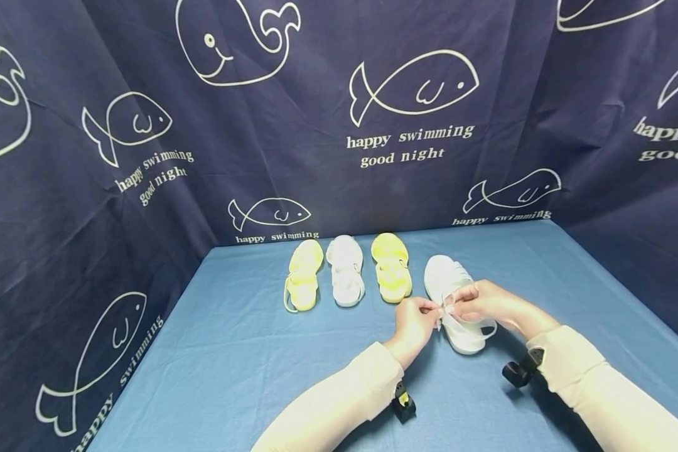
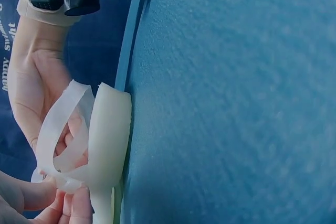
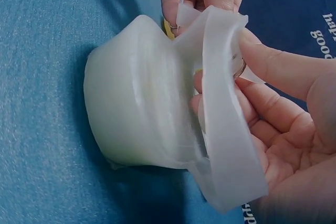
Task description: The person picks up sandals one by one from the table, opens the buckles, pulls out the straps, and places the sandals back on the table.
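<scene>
- a white, thick-soled, rubbery-looking sandal [image 1: 461, 329] sits sole down on the blue cloth-covered table [image 1: 248, 376], at the right end of a row of shoes.
- its toe points away from the person, towards the back cloth, and its long axis leans a little to the left; the heel is nearest the person.
- the left hand [image 1: 415, 323] has its thumb and fingers nearly closed, pinching the ankle strap, a translucent whitish band [image 3: 226, 93].
- the right hand [image 1: 483, 304] reaches over the sandal from the other side, thumb and fingers bent, pinching the same strap; the two sets of fingertips are close together.
- to the left lie a bright yellow sandal [image 1: 392, 276], another white sandal [image 1: 346, 270] and a second yellow sandal [image 1: 303, 276], all toes away.
- the navy cloth [image 1: 316, 169] behind, with white fish and whale outlines, reads "happy swimming" and "good night".
- the right wrist view shows a small, shiny ring-like fitting [image 3: 240, 69] by the right thumb, too small to make out from the head.
- the left wrist view shows the strap looping up beside the sole's pale side wall.
</scene>
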{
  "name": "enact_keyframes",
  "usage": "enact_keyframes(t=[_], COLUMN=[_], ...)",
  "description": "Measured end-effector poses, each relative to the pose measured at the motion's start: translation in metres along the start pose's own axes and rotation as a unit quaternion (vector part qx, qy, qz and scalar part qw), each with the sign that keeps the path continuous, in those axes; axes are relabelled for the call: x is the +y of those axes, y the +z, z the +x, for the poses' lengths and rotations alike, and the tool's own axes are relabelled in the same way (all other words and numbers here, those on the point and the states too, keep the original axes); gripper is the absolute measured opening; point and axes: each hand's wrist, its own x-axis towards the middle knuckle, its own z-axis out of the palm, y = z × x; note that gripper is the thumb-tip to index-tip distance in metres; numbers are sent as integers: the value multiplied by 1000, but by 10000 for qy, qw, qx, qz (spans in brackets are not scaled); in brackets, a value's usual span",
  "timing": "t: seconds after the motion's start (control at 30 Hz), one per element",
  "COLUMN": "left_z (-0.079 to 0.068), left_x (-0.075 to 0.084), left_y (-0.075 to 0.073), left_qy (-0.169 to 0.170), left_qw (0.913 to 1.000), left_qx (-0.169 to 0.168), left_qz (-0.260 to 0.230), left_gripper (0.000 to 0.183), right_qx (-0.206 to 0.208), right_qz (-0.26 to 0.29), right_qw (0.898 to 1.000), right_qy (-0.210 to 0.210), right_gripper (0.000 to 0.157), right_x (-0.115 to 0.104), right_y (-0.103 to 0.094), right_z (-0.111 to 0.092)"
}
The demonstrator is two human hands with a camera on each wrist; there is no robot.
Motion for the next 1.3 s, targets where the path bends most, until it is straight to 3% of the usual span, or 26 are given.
enact_keyframes(t=[0.37, 0.67, 0.8, 1.07, 1.3], left_z=[2, 4, 6, 11, 20], left_x=[1, 2, 1, -1, 2], left_y=[0, -1, -3, -10, -18], left_qy=[255, 91, 11, -166, 4], left_qw=[9993, 9998, 9997, 9970, 9959], left_qx=[-2, -166, -252, -748, -901], left_qz=[264, -21, -63, -136, -13], left_gripper=[7, 6, 6, 5, 8], right_qx=[66, 114, 111, 138, 342], right_qz=[126, 242, 145, -41, -115], right_qw=[9998, 9996, 9998, 9998, 9992], right_qy=[173, 54, 69, 124, 157], right_gripper=[9, 28, 29, 36, 39], right_x=[5, 4, 0, -3, -1], right_y=[-1, -3, -1, 2, 4], right_z=[1, 0, 1, 3, 5])
